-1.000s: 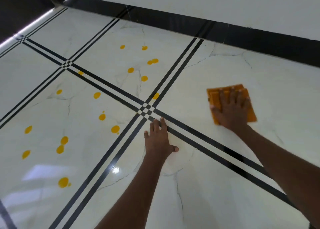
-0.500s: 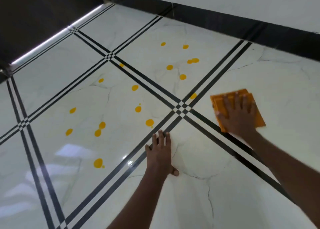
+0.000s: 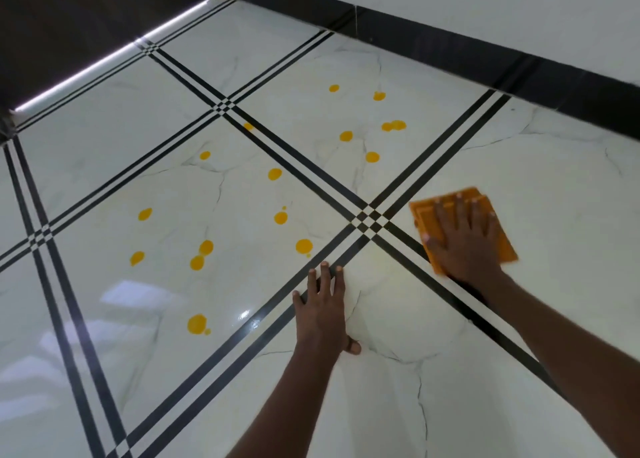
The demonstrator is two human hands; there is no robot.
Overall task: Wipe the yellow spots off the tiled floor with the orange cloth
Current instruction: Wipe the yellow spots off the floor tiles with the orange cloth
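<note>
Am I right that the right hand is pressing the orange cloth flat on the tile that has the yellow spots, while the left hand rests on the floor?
Not quite. The head view shows the right hand pressing the orange cloth on a tile without spots; the yellow spots lie on tiles left of it. The left hand does rest on the floor.

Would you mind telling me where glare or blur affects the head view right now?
Head view: window-like glare patches on the glossy floor lower left, a bright highlight near the left hand; the orange cloth looks smeared at its right edge beside the right hand; the yellow spots stay sharp.
</note>
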